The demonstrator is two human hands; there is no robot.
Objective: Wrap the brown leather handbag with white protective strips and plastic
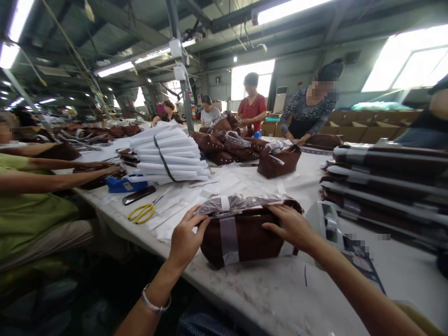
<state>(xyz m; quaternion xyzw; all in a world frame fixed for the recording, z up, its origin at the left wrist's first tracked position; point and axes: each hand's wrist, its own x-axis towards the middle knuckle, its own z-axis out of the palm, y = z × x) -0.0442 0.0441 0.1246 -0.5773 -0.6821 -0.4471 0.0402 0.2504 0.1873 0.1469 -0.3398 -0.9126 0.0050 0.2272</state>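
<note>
The brown handbag (257, 245) stands on the near part of the table, close to its edge and directly before the person. The left hand (186, 233) is half closed at the bag's left end, with the upper edge between thumb and fingers. The right hand (289, 224) is more open; its fingers lie over the top edge at the right and its thumb presses the front, so it also has hold of the bag. Probably this grip from both ends keeps the soft body upright. A pale wrapping strip (230, 240) goes down the front, and clear plastic covers the studded handle (245, 203), perhaps against scratches.

To the left lie yellow-handled scissors (142, 213) and a blue tape dispenser (122, 183), it seems for easy reach. Behind them, a dark band (164, 158) holds together a bundle of white paper (189, 161). Another wrapped bag (280, 162) stands farther away, and flat brown pieces are stacked at right (381, 186).

The white table (259, 294) is marked with scuffs and a dark thread. At the left, a co-worker in green (35, 200) has both hands on brown material. Far away are other workers, cardboard boxes (371, 135), bright windows and long ceiling lamps.
</note>
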